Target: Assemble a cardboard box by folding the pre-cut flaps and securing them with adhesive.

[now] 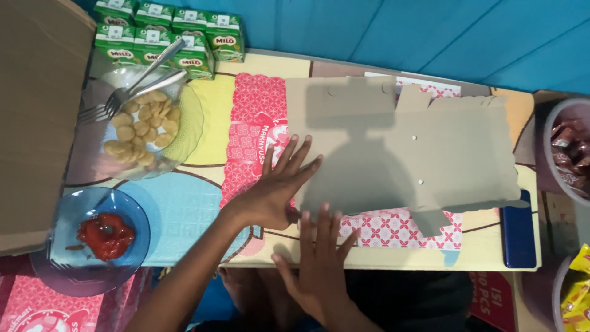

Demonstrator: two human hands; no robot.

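Right now the flat grey cardboard cutout [399,147] lies spread across the middle of the table [491,249], its plain side up, resting on a stack of pink patterned box blanks [255,117] that show along its left and lower edges. Its scalloped right edge stops near the blue rectangular thing [519,230] at the table's right end, and its tabs at the top come close to the far rim by the blue wall [430,31].

My left hand [276,190] is laid flat, fingers spread wide, fingertips on the cutout's left edge, palm on the pink blanks. My right hand [316,261] is also open and flat, fingers fanned, the tips reaching the cutout's lower left edge from the near edge of the table. Neither hand grasps anything.

Further left it gets crowded: a clear glass bowl of round crackers [144,126] with two forks [132,86], green drink cartons [169,34] behind it, a blue plate of red sauce [92,240], and a brown cardboard sheet [34,117].
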